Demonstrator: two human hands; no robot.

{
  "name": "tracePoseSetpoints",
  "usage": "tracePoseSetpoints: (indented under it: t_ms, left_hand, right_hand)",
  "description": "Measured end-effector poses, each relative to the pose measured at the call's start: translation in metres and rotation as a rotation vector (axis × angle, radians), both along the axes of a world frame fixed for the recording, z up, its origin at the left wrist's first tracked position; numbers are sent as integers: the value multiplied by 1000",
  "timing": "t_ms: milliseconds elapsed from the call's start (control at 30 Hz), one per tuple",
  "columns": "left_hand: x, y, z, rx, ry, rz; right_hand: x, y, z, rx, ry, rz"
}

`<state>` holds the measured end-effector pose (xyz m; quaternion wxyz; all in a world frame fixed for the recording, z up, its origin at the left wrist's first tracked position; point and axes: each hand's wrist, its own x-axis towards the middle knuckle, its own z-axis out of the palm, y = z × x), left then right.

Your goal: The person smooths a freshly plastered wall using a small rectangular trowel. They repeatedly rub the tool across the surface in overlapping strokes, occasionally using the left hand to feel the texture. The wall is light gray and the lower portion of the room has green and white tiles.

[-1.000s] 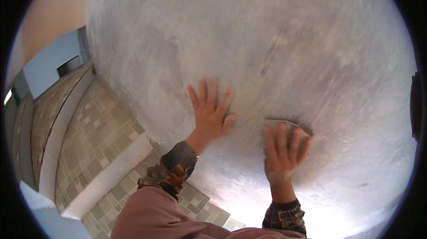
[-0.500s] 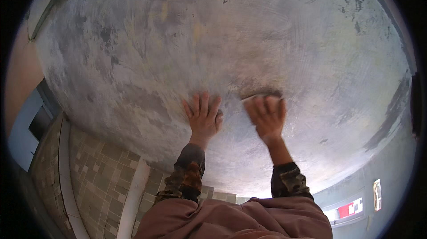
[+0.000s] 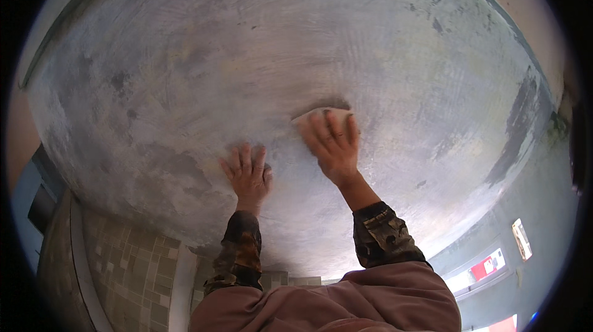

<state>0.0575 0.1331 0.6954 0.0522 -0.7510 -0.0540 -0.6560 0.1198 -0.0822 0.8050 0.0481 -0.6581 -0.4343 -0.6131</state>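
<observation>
A broad grey plastered surface (image 3: 247,72), streaked and patchy, fills most of the view. My left hand (image 3: 248,179) lies against it with fingers spread and holds nothing. To the right and farther up, my right hand (image 3: 335,150) presses a thin pale sheet, apparently sandpaper (image 3: 320,112), against the plaster. The sheet's far edge sticks out beyond my fingertips and casts a dark shadow. Most of the sheet is hidden beneath the hand.
Darker rough patches (image 3: 516,125) mark the plaster at the right. Stone-patterned tiling (image 3: 133,264) and a pale post (image 3: 183,289) are at the lower left. A bright window opening (image 3: 475,273) shows at the lower right, and a blue door-like panel (image 3: 25,214) at the far left.
My right hand has slid the pale sheet farther up the plaster. My left hand stays at about the same spot on it, while the whole view has shifted.
</observation>
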Motion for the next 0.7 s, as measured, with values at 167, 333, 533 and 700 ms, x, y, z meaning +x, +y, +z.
tracePoseSetpoints:
  t_ms: [167, 333, 533, 700]
  left_hand:
    - [-2, 3, -1, 54, 55, 90]
    - [1, 3, -2, 6, 70, 81]
    - [0, 4, 1, 63, 21, 51]
    - [-3, -4, 5, 40, 65, 112]
  right_hand:
    - [13, -24, 39, 189, -304, 23]
    - [31, -38, 40, 212, 7, -117]
    - [35, -90, 55, 289, -305, -167]
    - [35, -105, 75, 340, -2, -157]
